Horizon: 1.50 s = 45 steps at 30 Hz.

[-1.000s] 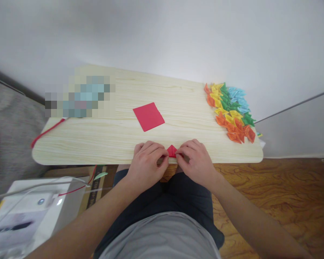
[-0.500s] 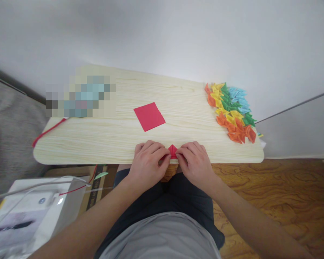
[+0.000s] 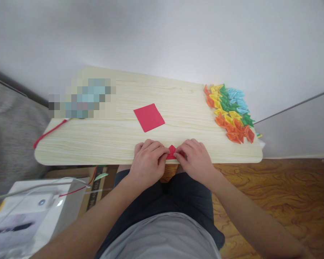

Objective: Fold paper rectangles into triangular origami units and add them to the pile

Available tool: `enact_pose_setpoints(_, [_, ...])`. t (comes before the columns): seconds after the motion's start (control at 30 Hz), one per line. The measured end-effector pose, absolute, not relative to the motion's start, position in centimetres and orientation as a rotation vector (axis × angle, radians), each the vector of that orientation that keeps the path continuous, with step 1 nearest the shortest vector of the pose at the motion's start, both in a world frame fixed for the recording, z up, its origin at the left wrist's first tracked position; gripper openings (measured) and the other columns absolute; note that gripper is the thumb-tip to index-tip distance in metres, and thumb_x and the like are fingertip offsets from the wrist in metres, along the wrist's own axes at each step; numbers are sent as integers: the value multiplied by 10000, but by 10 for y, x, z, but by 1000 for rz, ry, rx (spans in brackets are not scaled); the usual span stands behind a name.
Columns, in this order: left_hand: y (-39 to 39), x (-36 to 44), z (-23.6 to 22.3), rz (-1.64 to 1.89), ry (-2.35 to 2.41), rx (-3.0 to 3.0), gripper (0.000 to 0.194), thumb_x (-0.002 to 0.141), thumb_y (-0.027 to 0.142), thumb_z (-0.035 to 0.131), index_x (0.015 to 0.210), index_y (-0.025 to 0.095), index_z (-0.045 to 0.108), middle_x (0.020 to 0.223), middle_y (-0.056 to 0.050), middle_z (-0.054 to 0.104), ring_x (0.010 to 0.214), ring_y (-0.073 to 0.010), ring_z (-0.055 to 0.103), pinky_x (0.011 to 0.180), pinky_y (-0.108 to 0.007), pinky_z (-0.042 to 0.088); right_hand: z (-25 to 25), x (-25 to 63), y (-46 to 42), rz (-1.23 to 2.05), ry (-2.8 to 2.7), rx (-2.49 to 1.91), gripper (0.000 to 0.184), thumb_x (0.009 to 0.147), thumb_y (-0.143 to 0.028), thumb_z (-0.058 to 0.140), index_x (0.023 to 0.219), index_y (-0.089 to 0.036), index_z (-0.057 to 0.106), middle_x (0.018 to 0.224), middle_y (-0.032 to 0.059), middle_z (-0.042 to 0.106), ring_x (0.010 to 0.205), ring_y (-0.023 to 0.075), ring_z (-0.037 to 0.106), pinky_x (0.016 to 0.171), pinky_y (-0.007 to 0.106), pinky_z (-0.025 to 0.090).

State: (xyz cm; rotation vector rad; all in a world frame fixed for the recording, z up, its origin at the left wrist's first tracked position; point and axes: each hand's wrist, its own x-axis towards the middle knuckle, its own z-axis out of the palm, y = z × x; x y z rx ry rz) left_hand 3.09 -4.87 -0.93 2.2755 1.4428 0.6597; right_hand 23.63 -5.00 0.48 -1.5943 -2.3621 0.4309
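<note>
A small piece of folded red paper [image 3: 172, 152] lies at the front edge of the table, its pointed tip facing away from me. My left hand [image 3: 149, 160] pinches its left side between thumb and forefinger. On the other side, my right hand [image 3: 194, 156] has thumb and fingertips closed on the paper, close to its middle crease. Fingers hide both of its ends. Beyond my hands a flat red paper square [image 3: 149, 117] rests on the tabletop.
Folded paper figures [image 3: 229, 111] in orange, yellow, green and blue cluster at the table's right. A blurred-out object [image 3: 89, 97] and a red cord [image 3: 50, 132] lie at the left of the wooden table [image 3: 102, 144]. A white box [image 3: 43, 208] stands below left.
My right fingertips have shifted slightly left over the folded paper, toward its middle. My left hand keeps its grip almost unmoved.
</note>
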Motion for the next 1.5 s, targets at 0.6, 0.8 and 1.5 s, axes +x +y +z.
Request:
enact_pose_setpoints(0.6, [-55, 14, -14, 657, 1286, 2408, 302, 928, 86, 579, 1041, 294, 767, 1148, -29, 765, 1098, -274, 603, 952, -495, 381, -7, 257, -45, 583, -2257, -1431, 51, 965, -240, 718, 1013, -240, 738, 922, 16, 740, 931, 213, 630, 852, 350, 423])
enact_pose_setpoints(0.8, [-64, 11, -16, 721, 1281, 2457, 297, 945, 125, 569, 1073, 296, 776, 1184, -42, 767, 1116, -272, 618, 971, -496, 381, -11, 258, -50, 473, -2215, -1459, 98, 979, -214, 678, 997, -254, 765, 954, 27, 742, 960, 225, 629, 875, 363, 441])
enact_pose_setpoints(1.5, [-69, 24, 11, 983, 1253, 2551, 179, 951, 173, 617, 998, 270, 759, 1025, -63, 776, 1039, -266, 660, 968, -472, 429, 9, 208, -87, 278, -2098, -1542, 129, 929, -236, 663, 985, -228, 779, 998, 100, 693, 1022, 286, 581, 871, 422, 447])
